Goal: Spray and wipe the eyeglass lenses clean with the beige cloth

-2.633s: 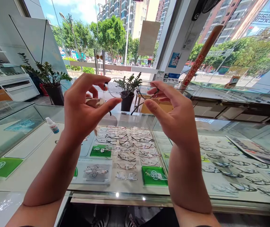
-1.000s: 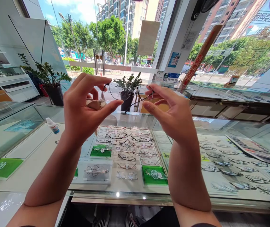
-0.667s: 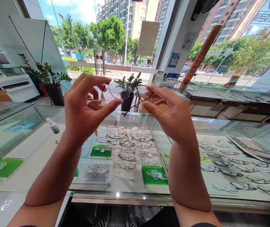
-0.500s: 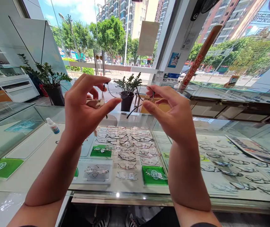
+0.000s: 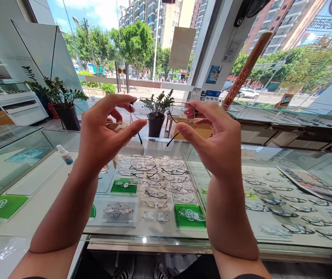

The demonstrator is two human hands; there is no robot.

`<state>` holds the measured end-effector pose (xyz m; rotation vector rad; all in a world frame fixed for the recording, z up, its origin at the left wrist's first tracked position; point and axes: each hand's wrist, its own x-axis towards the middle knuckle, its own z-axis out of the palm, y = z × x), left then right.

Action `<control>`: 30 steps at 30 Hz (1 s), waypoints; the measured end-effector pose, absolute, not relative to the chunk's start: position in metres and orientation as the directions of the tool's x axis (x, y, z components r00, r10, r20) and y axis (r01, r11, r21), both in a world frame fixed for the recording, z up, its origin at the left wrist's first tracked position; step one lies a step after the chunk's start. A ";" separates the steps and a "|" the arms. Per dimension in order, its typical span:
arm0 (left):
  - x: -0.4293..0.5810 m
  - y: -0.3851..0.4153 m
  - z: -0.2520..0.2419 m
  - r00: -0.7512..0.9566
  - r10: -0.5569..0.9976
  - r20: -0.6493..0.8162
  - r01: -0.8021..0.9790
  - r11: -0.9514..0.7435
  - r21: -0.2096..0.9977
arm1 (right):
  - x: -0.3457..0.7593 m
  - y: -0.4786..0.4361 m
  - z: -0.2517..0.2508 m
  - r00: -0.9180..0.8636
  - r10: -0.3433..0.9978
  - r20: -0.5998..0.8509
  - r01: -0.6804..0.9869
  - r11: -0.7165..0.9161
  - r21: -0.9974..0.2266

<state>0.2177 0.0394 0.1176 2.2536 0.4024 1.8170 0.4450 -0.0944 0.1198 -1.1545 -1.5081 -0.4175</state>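
Note:
A pair of thin dark-rimmed eyeglasses (image 5: 182, 122) is held up between both hands, above the glass display case. My left hand (image 5: 104, 128) pinches the frame at its left end, near the hinge. A pale cloth (image 5: 116, 126) is tucked within the same hand and hangs down behind it. My right hand (image 5: 212, 133) grips the other end, fingers and thumb around the right lens. Both temple arms point downward, their dark tips showing below the rims.
Rows of eyeglasses (image 5: 156, 193) lie inside the glass case beneath my arms. A small spray bottle (image 5: 64, 155) stands on the left. Potted plants (image 5: 67, 112) are beyond the counter, and a magazine-like sheet (image 5: 314, 184) lies at right.
The eyeglasses have turned so the right lens faces me more fully, and the temple tips have shifted right. My right hand has moved slightly right; the left still pinches its end.

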 end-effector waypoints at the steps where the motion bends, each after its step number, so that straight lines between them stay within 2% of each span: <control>1: 0.218 0.039 0.118 0.205 0.353 0.913 0.078 -0.936 0.344 | 0.445 -0.094 0.120 0.113 0.424 0.899 0.830 0.457 -0.320; 16: 0.218 0.038 0.117 0.212 0.348 0.913 0.084 -0.937 0.338 | 0.446 -0.094 0.120 0.128 0.437 0.890 0.840 0.430 -0.332; 22: 0.218 0.043 0.116 0.202 0.262 0.944 0.069 -0.965 0.253 | 0.447 -0.094 0.121 0.123 0.450 0.885 0.834 0.436 -0.338; 30: 0.220 0.035 0.118 0.174 0.309 0.935 0.072 -0.951 0.301 | 0.447 -0.093 0.122 0.128 0.476 0.870 0.840 0.414 -0.350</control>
